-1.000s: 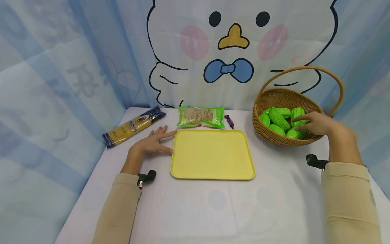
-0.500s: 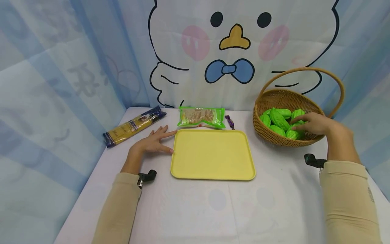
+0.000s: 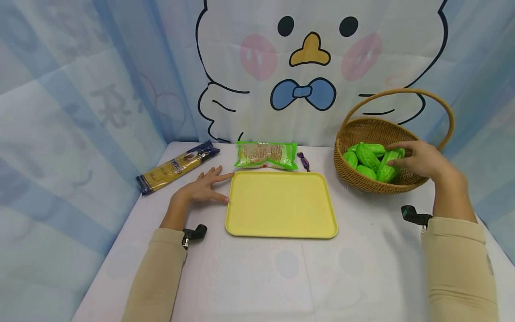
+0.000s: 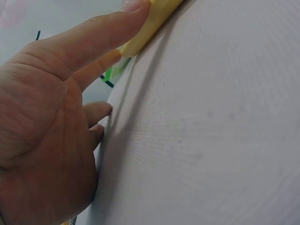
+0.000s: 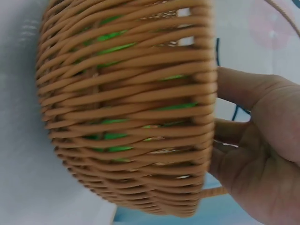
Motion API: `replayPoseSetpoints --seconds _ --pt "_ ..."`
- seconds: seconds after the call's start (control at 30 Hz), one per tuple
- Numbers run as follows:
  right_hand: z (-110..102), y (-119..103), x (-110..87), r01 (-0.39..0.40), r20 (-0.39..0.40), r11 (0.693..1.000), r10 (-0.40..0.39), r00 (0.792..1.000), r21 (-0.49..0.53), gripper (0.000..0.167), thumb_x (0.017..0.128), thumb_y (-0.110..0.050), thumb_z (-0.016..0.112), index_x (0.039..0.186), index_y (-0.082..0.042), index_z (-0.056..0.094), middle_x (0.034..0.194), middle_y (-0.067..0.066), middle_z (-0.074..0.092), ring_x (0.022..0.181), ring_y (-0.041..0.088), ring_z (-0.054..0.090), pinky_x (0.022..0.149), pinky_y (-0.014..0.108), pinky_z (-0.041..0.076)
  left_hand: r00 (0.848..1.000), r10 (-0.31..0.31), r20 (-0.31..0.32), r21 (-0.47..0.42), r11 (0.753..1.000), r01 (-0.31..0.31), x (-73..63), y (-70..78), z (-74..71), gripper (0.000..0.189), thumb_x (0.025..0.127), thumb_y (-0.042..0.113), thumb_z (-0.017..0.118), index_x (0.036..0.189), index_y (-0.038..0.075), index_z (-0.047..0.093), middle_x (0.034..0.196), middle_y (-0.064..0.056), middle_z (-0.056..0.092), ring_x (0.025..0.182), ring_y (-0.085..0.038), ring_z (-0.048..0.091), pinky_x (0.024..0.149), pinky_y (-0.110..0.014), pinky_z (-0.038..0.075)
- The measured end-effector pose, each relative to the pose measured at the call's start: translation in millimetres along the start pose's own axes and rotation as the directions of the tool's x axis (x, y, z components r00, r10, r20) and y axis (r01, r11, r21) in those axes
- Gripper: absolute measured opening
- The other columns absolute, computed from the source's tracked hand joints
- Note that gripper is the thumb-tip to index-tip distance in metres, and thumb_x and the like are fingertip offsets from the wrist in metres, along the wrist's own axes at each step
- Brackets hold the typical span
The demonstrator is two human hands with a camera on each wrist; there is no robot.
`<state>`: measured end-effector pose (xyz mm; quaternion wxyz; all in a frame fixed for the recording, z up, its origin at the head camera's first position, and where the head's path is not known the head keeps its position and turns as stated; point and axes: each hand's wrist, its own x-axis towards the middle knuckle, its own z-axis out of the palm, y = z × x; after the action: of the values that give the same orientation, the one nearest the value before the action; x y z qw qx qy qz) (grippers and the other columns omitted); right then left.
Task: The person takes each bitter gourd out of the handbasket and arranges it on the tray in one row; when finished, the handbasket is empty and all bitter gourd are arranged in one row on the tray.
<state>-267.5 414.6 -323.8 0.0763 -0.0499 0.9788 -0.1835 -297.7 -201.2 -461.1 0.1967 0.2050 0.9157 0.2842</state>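
My left hand (image 3: 203, 187) lies left of the yellow tray (image 3: 281, 204), its fingers spread and fairly straight. Index finger and thumb touch the tray's left edge, and the left wrist view shows the thumb right at the tray's rim (image 4: 157, 26). My right hand (image 3: 422, 158) reaches over the right side of the wicker basket (image 3: 376, 185) and pinches a ridged green bitter melon (image 3: 389, 167) between thumb and fingers. Several similar bitter melons (image 3: 367, 157) lie around it. In the right wrist view, the basket wall (image 5: 131, 103) hides the fingertips and the held melon.
Behind the tray lie a green-edged snack packet (image 3: 266, 155) and a small purple wrapped candy (image 3: 303, 161). A gold and blue pasta packet (image 3: 177, 167) rests at the back left. The basket's tall handle (image 3: 396, 91) arches above its opening. A printed curtain (image 3: 241, 112) hangs behind the table.
My right hand has risen slightly in the basket, and a bitter melon has turned and come up between its thumb and fingers. The left hand and the tray stay where they were.
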Motion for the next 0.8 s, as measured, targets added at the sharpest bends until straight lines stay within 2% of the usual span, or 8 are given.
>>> replayPoseSetpoints --seconds 0.17,0.23,0.33,0.43,0.53,0.6,0.67,0.8 --pt "-6 -12 -8.6 0.005 -0.154 0.999 0.0 0.988 0.032 0.066 0.105 -0.049 0.056 0.16 -0.015 0.043 0.13 0.033 0.052 0.105 0.045 0.052 0.073 0.055 0.047 1.0 0.002 -0.003 0.005 1.0 -0.002 -0.8 0.1 0.4 0.097 0.084 0.055 0.081 0.164 0.03 0.033 0.176 -0.016 -0.001 0.162 -0.037 -0.012 0.129 -0.06 -0.013" --pt "-7 -18 -12.4 0.023 -0.216 0.997 -0.008 0.976 0.067 0.064 0.105 -0.049 0.055 0.161 -0.019 0.042 0.139 0.032 0.05 0.109 0.045 0.051 0.076 0.058 0.046 1.0 0.001 -0.002 0.006 1.0 -0.001 -1.5 0.6 -0.1 0.097 0.084 0.055 0.081 0.164 0.03 0.033 0.176 -0.016 -0.001 0.162 -0.037 -0.012 0.129 -0.059 -0.013" --pt "-4 -31 -16.2 0.061 -0.311 0.988 -0.013 0.95 0.145 0.059 0.106 -0.045 0.057 0.16 -0.025 0.044 0.156 0.028 0.043 0.122 0.05 0.05 0.087 0.067 0.045 1.0 -0.002 -0.001 0.004 1.0 0.002 -3.2 1.5 -1.2 0.098 0.084 0.055 0.081 0.164 0.029 0.033 0.176 -0.016 -0.002 0.162 -0.037 -0.013 0.129 -0.06 -0.013" --pt "2 -46 -18.3 0.125 -0.398 0.968 -0.029 0.917 0.217 0.056 0.105 -0.038 0.061 0.158 -0.027 0.047 0.167 0.02 0.033 0.145 0.051 0.036 0.104 0.075 0.037 1.0 -0.003 0.002 -0.004 1.0 0.003 -4.4 1.8 -2.1 0.098 0.083 0.055 0.082 0.164 0.03 0.032 0.176 -0.015 -0.003 0.162 -0.036 -0.013 0.129 -0.06 -0.013" --pt "12 -63 -18.8 0.207 -0.482 0.948 -0.069 0.874 0.24 0.053 0.103 -0.03 0.066 0.155 -0.027 0.053 0.167 0.015 0.035 0.151 0.045 0.034 0.108 0.052 0.045 1.0 0.0 0.005 -0.003 1.0 0.0 -4.3 1.2 -2.4 0.098 0.083 0.055 0.081 0.165 0.031 0.031 0.176 -0.014 -0.003 0.162 -0.035 -0.014 0.129 -0.059 -0.013" --pt "20 -74 -18.1 0.263 -0.52 0.932 -0.1 0.848 0.25 0.052 0.102 -0.025 0.068 0.153 -0.028 0.055 0.166 0.012 0.038 0.147 0.036 0.041 0.099 0.029 0.048 1.0 -0.001 0.007 -0.003 1.0 0.001 -3.9 1.0 -2.5 0.098 0.083 0.056 0.081 0.164 0.032 0.031 0.177 -0.013 -0.003 0.163 -0.034 -0.014 0.129 -0.058 -0.013" --pt "30 -85 -16.0 0.311 -0.55 0.913 -0.123 0.826 0.264 0.052 0.101 -0.02 0.07 0.15 -0.028 0.058 0.162 0.009 0.044 0.137 0.02 0.05 0.084 0.012 0.043 1.0 0.003 0.007 -0.003 1.0 -0.003 -3.2 1.0 -2.3 0.098 0.084 0.055 0.081 0.165 0.032 0.031 0.176 -0.014 -0.003 0.162 -0.034 -0.014 0.129 -0.059 -0.013" --pt "50 -105 -12.4 0.401 -0.575 0.855 -0.156 0.803 0.33 0.051 0.099 -0.011 0.072 0.147 -0.02 0.062 0.157 0.009 0.05 0.12 -0.003 0.052 0.086 0.003 0.045 1.0 0.009 0.008 0.0 1.0 -0.009 -1.9 2.1 -1.6 0.097 0.084 0.056 0.081 0.164 0.031 0.032 0.176 -0.015 -0.003 0.162 -0.036 -0.013 0.129 -0.059 -0.013"
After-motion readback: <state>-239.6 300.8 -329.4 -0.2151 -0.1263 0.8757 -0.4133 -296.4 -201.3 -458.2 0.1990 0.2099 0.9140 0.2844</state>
